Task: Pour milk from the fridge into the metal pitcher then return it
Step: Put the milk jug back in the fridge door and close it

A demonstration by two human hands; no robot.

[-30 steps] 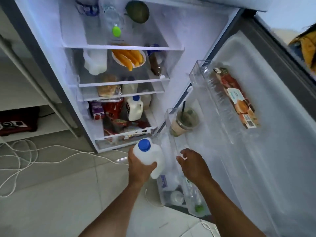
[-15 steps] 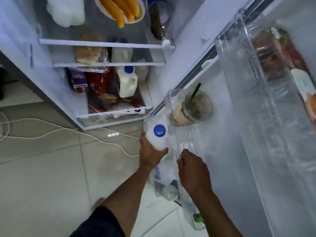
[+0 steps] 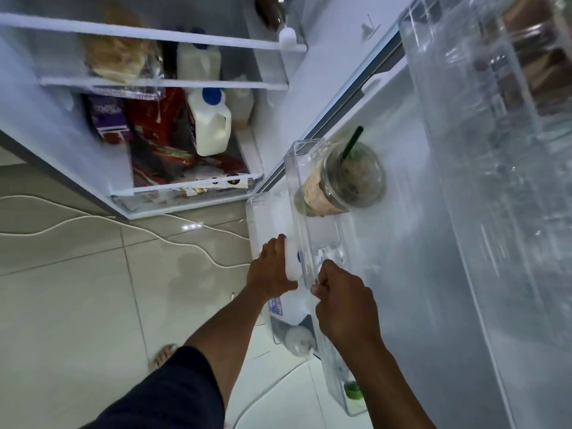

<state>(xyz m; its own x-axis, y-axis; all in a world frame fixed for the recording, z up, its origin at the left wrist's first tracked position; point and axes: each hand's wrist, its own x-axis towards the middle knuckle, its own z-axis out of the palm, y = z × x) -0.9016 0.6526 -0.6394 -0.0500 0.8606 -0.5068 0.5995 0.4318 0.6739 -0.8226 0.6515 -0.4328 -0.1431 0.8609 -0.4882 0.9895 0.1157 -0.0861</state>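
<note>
The right hand [image 3: 343, 300] is curled shut on the rim of a clear door bin [image 3: 305, 212]. The left hand [image 3: 272, 267] wraps the milk bottle [image 3: 292, 261], low beside that bin; its blue cap is mostly hidden. Farther back, an iced drink cup [image 3: 343, 178] sits in the bin.

Left hand [image 3: 272, 267] bare, no ring, no watch. Right hand [image 3: 343, 305] bare too. Both forearms bare to elbow. Dark navy cloth [image 3: 167, 394] low in view, soft and plain, no print. Foot [image 3: 163, 356] on floor below, in light sandal with straps, blurry.
</note>
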